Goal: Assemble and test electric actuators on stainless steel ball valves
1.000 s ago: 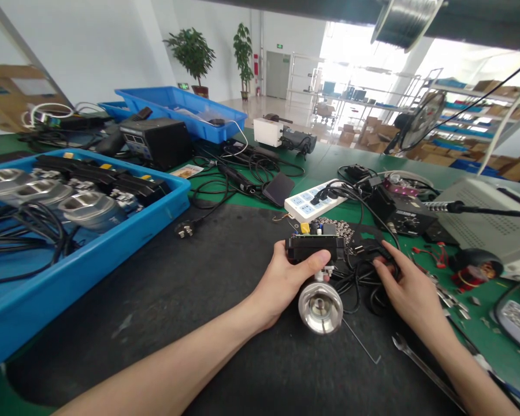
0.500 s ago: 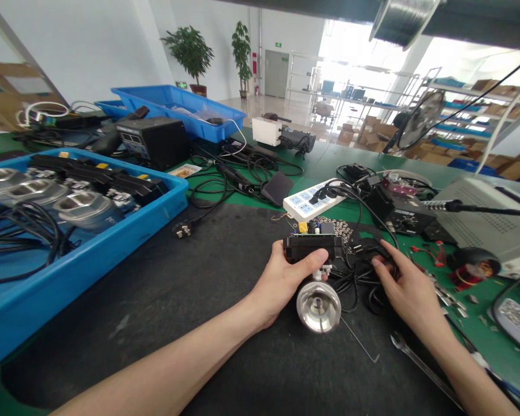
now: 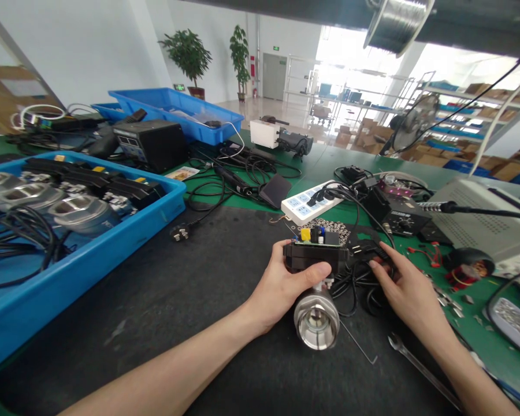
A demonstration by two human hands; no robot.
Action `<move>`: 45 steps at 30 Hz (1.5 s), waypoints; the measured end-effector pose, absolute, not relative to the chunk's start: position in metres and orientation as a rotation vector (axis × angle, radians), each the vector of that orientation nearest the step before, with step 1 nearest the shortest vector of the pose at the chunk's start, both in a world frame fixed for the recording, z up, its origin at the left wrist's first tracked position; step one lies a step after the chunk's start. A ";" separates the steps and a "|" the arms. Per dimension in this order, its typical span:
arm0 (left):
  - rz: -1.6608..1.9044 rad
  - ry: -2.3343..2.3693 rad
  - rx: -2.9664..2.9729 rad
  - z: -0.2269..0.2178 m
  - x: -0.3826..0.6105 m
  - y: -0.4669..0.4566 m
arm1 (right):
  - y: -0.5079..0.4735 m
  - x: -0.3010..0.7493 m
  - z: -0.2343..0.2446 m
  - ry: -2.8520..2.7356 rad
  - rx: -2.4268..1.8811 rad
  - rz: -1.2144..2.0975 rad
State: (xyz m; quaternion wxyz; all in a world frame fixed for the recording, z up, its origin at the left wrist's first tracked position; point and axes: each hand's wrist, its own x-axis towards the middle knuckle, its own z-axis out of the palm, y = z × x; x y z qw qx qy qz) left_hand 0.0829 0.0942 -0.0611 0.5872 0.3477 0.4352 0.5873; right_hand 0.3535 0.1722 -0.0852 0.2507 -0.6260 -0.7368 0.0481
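My left hand (image 3: 281, 283) is closed around the black housing of a motorised ball valve (image 3: 317, 323), thumb across its front. The valve's round metal opening faces me below the housing. On top, an exposed circuit board (image 3: 318, 236) carries yellow, blue and black parts. To the right, my right hand (image 3: 405, 283) pinches a black power plug (image 3: 372, 249), its metal pins pointing left towards the housing. A bundled black cable (image 3: 351, 283) lies between the hands, partly hidden behind the valve. The right fingertips are partly covered by the plug and cable.
A blue tray (image 3: 164, 216) with more valves stands left. Beyond the valve lie a white power strip (image 3: 305, 209) and many small metal nuts (image 3: 329, 225). A hex key (image 3: 359, 344) and a wrench (image 3: 420, 367) rest on the black mat (image 3: 177, 323). A soldering station (image 3: 401, 216) stands right.
The valve has tilted in my left hand, so more of the circuit board shows and the metal opening sits slightly lower. My right hand keeps its pinch on the plug, nearly still.
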 end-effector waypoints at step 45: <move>1.283 0.965 1.216 -0.050 0.077 0.086 | 0.182 0.223 0.119 -2.990 -1.199 0.636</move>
